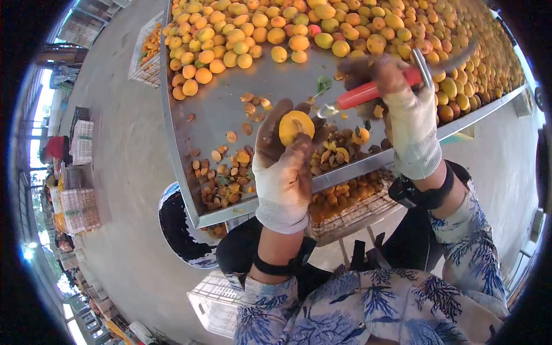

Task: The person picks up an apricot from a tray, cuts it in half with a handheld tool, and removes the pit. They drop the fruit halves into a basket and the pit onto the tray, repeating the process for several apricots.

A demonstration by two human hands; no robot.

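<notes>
My left hand [282, 167], in a stained white glove, is closed around a cut apricot [296, 127]. The cut face is turned up, and a brownish patch shows at its centre. Opposite it, my gloved right hand [405, 109] grips a red-handled pitting knife [357, 95]. A small metal scoop tip points toward the apricot, a short distance from it. The other end carries a curved blade, blurred, beyond my fist. Under both hands lies the metal tray [227, 95], with loose pits and scraps [227, 178] along its near edge.
Whole apricots [247, 34] are heaped across the tray's far side and right. Below the near edge stands a crate of apricot pieces [351, 198]. A round tub with dark contents [184, 224] and a white crate [215, 302] are on the floor at left. More crates [79, 210] stand farther off.
</notes>
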